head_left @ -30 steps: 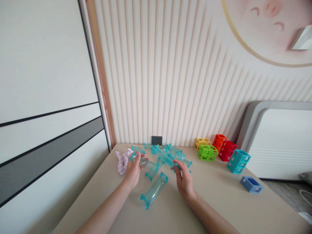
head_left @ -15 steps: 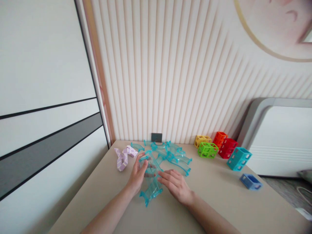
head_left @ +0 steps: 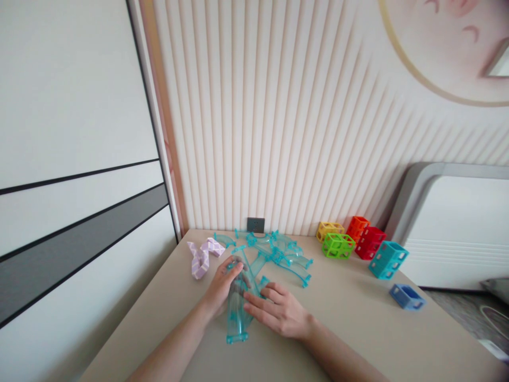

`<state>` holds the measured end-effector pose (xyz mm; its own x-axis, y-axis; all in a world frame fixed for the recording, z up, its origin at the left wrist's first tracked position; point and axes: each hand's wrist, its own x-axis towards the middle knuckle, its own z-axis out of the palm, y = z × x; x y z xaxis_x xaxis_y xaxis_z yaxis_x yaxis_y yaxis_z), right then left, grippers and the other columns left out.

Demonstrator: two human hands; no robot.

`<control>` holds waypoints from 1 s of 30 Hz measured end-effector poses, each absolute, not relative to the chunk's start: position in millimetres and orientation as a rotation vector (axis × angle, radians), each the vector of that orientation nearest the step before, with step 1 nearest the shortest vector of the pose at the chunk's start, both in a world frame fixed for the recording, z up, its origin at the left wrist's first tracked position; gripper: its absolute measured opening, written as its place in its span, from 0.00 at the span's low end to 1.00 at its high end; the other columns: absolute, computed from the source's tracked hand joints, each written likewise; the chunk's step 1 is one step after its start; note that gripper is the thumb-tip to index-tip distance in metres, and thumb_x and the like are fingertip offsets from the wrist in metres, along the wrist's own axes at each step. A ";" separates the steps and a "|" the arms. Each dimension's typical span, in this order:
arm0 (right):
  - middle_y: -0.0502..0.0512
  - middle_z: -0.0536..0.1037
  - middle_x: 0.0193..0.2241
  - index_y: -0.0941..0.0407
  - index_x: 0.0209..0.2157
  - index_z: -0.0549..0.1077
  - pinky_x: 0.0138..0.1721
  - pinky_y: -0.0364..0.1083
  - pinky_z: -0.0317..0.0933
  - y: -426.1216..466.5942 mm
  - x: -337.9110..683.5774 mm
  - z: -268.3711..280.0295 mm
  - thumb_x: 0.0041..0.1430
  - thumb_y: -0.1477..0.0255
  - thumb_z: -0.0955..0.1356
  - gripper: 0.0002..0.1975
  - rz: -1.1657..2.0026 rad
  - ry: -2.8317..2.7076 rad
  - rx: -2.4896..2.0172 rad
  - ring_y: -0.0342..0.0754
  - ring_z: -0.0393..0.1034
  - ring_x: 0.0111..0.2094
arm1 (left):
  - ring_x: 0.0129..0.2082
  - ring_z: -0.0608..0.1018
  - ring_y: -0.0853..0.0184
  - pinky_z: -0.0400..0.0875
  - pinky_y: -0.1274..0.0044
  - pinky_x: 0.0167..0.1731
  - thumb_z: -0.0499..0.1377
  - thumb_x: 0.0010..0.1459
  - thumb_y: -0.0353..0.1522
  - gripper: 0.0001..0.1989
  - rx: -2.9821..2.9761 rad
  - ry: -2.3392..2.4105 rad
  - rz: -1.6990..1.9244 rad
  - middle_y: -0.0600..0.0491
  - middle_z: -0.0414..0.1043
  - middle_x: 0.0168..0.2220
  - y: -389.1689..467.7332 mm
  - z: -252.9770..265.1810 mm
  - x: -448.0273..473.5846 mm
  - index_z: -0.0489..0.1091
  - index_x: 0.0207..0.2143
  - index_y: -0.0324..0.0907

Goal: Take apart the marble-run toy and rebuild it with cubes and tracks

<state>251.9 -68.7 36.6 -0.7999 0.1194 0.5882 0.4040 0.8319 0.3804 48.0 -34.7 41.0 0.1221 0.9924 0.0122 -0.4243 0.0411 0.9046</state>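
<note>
Translucent teal plastic pieces overlapping mid-table, nearer left edge; left hand gripping them, right hand fingers laid against them (thumb hidden, can't tell if holding); loose teal pieces heaped near far edge, lilac snake puzzle by far left corner, coloured frame blocks toward right edge

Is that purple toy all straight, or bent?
Bent: the purple toy curls at its near side, and one end angles off to the right. It lies on the table, near the left hand.
</note>
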 end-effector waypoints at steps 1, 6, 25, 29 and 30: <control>0.58 0.75 0.58 0.55 0.59 0.69 0.51 0.48 0.67 -67.6 252.0 35.1 0.70 0.76 0.62 0.19 -0.618 -2.454 -0.378 0.47 0.73 0.45 | 0.20 0.77 0.71 0.71 0.82 0.20 0.72 0.46 0.43 0.20 0.895 0.797 1.311 0.59 0.76 0.27 -34.6 42.3 47.3 0.70 0.33 0.42; 0.65 0.70 0.61 0.51 0.68 0.54 0.56 0.55 0.65 -56.6 262.9 21.3 0.70 0.73 0.63 0.29 -0.333 -2.309 -0.629 0.53 0.67 0.58 | 0.18 0.76 0.71 0.69 0.82 0.16 0.73 0.45 0.43 0.21 0.755 0.730 1.490 0.58 0.77 0.27 -29.2 54.6 35.4 0.71 0.35 0.42; 0.64 0.64 0.66 0.53 0.63 0.66 0.66 0.61 0.51 -20.3 209.5 12.0 0.64 0.59 0.67 0.28 0.288 -2.455 -1.256 0.61 0.56 0.67 | 0.20 0.77 0.73 0.68 0.84 0.17 0.75 0.42 0.36 0.18 0.453 0.517 1.776 0.61 0.79 0.26 -18.0 66.4 1.3 0.72 0.32 0.43; 0.67 0.65 0.64 0.56 0.60 0.68 0.64 0.61 0.53 -11.0 173.8 2.7 0.66 0.63 0.65 0.24 0.206 -2.353 -1.390 0.63 0.56 0.66 | 0.20 0.77 0.73 0.68 0.84 0.17 0.75 0.40 0.36 0.19 0.429 0.562 1.762 0.62 0.78 0.26 -20.9 67.3 2.8 0.72 0.32 0.44; 0.67 0.65 0.64 0.57 0.60 0.68 0.64 0.60 0.53 -8.9 167.6 1.9 0.66 0.63 0.65 0.24 0.198 -2.349 -1.386 0.62 0.57 0.66 | 0.20 0.77 0.73 0.68 0.84 0.17 0.75 0.40 0.36 0.19 0.436 0.576 1.761 0.62 0.78 0.26 -21.5 67.2 4.5 0.72 0.33 0.44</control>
